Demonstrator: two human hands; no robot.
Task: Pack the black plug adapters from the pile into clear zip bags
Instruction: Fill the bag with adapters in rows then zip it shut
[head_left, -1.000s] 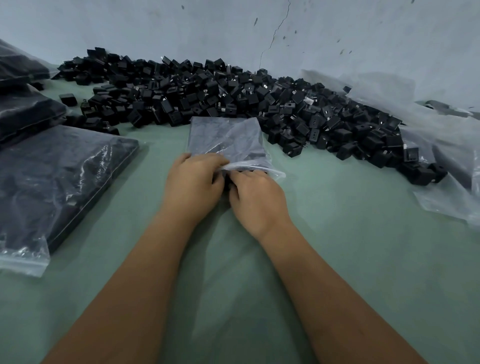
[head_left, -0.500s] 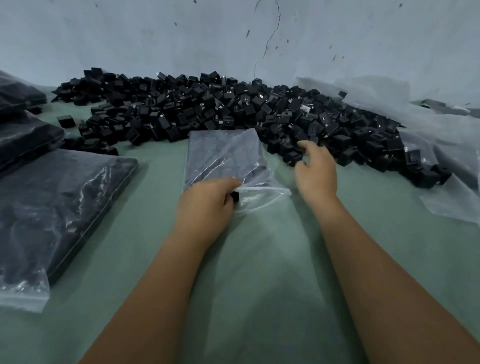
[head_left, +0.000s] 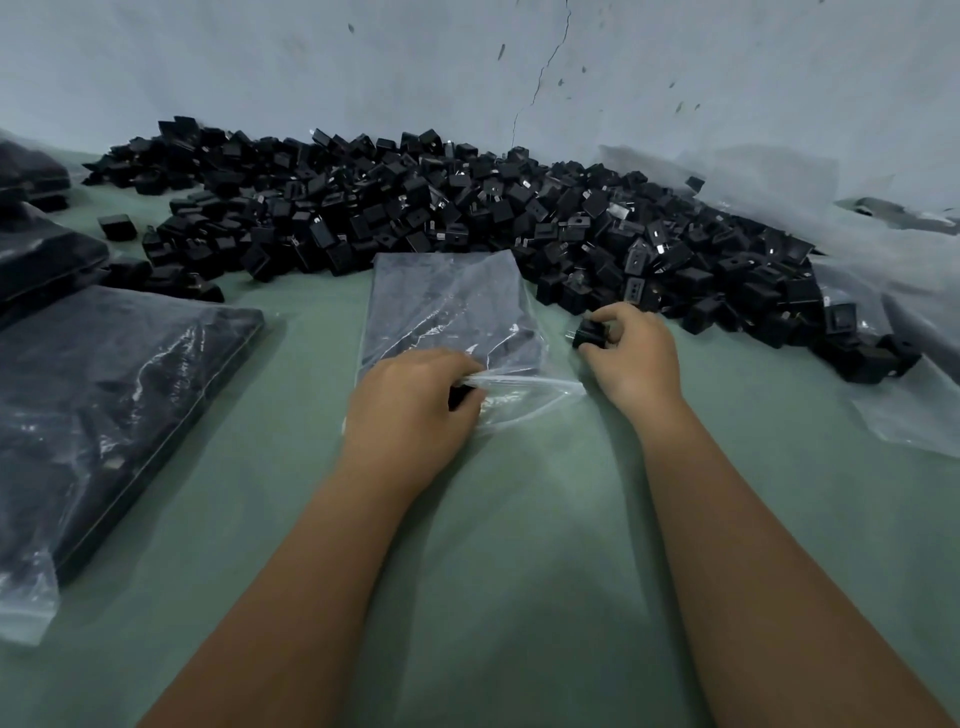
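Plug adapter (head_left: 589, 332) pinched in right hand (head_left: 636, 356) fingers, just beside the pile (head_left: 467, 208). Left hand (head_left: 410, 410) fingers grip the zip bag (head_left: 447, 306) mouth on the surface (head_left: 519, 545).

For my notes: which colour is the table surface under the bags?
Pale green, seen in the head view: the table.

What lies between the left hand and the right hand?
In the head view, the open mouth of the clear zip bag lies between the left hand and right hand.

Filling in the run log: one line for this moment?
left hand: holds clear zip bag mouth | right hand: grips black plug adapter | stage: inserting
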